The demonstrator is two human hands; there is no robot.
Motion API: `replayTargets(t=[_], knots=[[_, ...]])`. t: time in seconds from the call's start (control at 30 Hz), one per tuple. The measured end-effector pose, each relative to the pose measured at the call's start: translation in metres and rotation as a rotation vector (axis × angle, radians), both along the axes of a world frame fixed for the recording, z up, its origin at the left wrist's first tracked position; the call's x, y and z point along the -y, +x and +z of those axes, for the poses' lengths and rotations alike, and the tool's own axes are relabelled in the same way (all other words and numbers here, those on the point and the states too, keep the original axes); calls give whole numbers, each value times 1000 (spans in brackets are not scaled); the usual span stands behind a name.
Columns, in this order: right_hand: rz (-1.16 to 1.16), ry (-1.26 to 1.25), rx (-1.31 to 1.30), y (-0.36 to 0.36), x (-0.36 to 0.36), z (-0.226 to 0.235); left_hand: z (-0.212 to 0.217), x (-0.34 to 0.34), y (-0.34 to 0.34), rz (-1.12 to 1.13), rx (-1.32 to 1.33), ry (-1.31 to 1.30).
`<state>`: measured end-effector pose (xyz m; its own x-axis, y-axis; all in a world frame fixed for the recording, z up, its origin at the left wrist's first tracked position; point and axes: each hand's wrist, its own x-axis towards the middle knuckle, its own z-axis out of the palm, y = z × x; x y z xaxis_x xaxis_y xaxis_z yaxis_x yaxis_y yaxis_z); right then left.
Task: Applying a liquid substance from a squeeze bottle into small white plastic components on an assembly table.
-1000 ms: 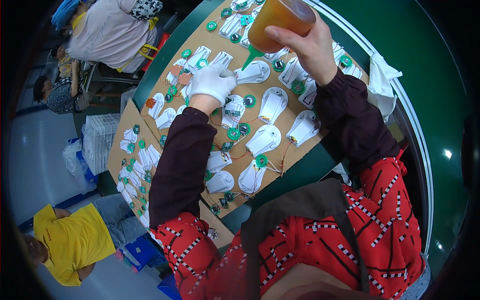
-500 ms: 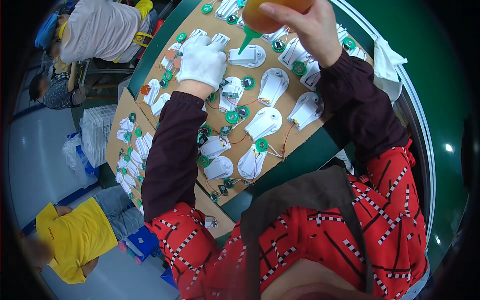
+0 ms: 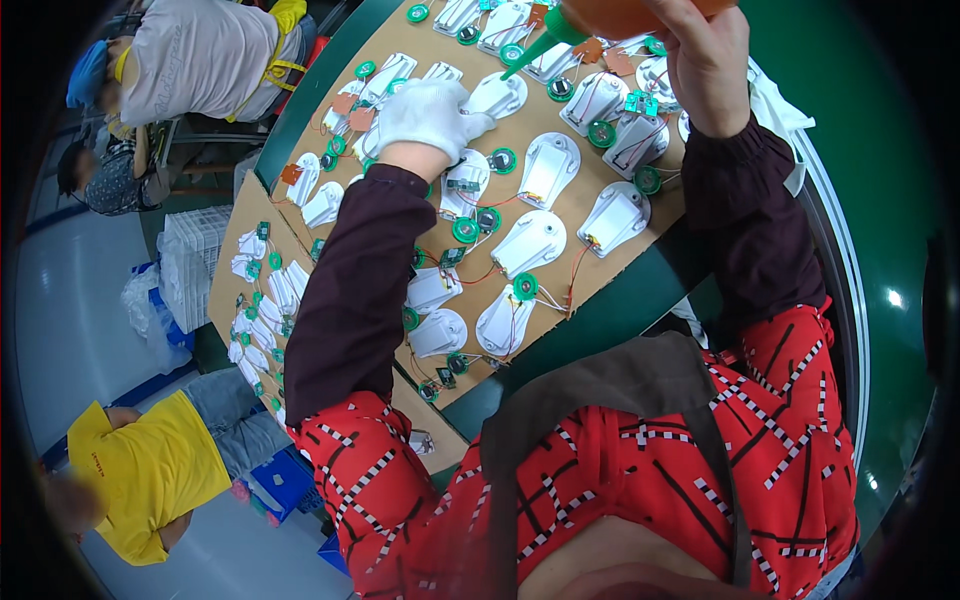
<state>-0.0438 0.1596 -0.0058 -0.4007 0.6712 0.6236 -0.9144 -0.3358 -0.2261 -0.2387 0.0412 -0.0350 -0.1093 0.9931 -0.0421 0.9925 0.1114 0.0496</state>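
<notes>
My right hand (image 3: 712, 75), bare, is wrapped round an orange squeeze bottle (image 3: 630, 16) at the top of the view. Its green nozzle (image 3: 540, 48) slants down to the left, the tip at the rounded end of a white plastic housing (image 3: 498, 97). In a white glove, my left hand (image 3: 428, 120) grips that housing at its narrow end, which the fingers cover. Around them lie similar white housings (image 3: 549, 170) with thin wires, green-rimmed round parts (image 3: 502, 161) and small green circuit boards (image 3: 641, 103). Whether anything leaves the nozzle is too small to tell.
The parts lie on brown cardboard sheets (image 3: 625, 262) over a green table (image 3: 540, 362). A white cloth (image 3: 775, 120) hangs at the right edge. To the left are a white crate (image 3: 190, 265), a blue bin (image 3: 288, 483) and several people, one in a yellow shirt (image 3: 150, 478).
My left hand has moved right and taken hold of the housing, which has turned slightly. My right hand has shifted right with the bottle, and its nozzle tip has moved up and right.
</notes>
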Motion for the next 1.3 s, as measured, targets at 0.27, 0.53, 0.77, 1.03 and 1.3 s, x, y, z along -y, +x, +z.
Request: replayTargets(t=[0.27, 0.53, 0.77, 1.03, 1.3], knots=[[-440, 337, 811, -20, 12, 1, -5, 17, 0, 251, 233, -18], [-449, 363, 809, -27, 22, 5, -6, 20, -10, 266, 312, -36], [-508, 395, 882, -28, 28, 5, -16, 14, -34, 257, 581, -71], [-555, 452, 921, -34, 30, -2, -16, 10, -27, 322, 460, -117], [-610, 462, 978, -37, 30, -5, -18, 10, -31, 327, 427, -168]])
